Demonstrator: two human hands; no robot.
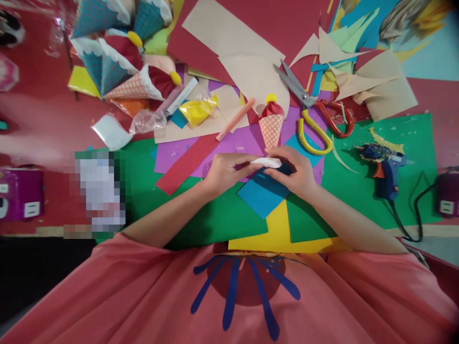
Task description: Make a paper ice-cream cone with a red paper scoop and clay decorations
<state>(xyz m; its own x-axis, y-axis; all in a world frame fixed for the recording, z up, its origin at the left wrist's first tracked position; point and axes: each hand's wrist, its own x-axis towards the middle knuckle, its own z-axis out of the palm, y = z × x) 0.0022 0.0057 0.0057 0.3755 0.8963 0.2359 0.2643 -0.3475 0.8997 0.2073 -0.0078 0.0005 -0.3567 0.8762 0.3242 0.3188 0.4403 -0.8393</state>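
Between my left hand (pixel 229 173) and my right hand (pixel 294 167) is a small white piece (pixel 267 162), soft-looking and folded or bunched; its exact kind is hard to make out. Thumbs and fingertips of both hands pinch it from either side. Just beyond my right fingers lies a small paper ice cream cone (pixel 271 130) with an orange lattice pattern, a red crumpled top and a yellow ball (pixel 271 97). Under my hands are a blue paper piece (pixel 263 193) and purple sheets (pixel 233 148). A red paper strip (pixel 186 165) lies beside my left hand.
Scissors (pixel 304 98) with yellow and red handles lie open beyond my right hand. A blue glue gun (pixel 387 177) with a cord rests at the right. Larger paper cones (pixel 125 81) crowd the back left. Paper scraps (pixel 358 76) cover the back right. A pixelated area is at left.
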